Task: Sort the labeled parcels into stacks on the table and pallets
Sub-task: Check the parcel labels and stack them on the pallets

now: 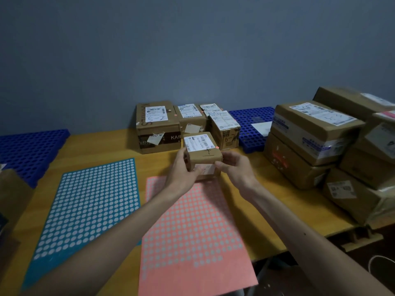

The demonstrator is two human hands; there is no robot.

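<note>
Parcel (203, 150), small and brown, sits between both hands over the far end of the pink dotted sheet (192, 231) on the table (106, 146). The left hand (183, 169) curls around its left side and the right hand (235, 167) pinches its right edge, both equally near. Its label faces up. It looks nearly cubic, so I cannot tell its long axis. Other boxes (158, 124) stand just behind it, and a blue pallet (250, 124) lies farther right.
</note>
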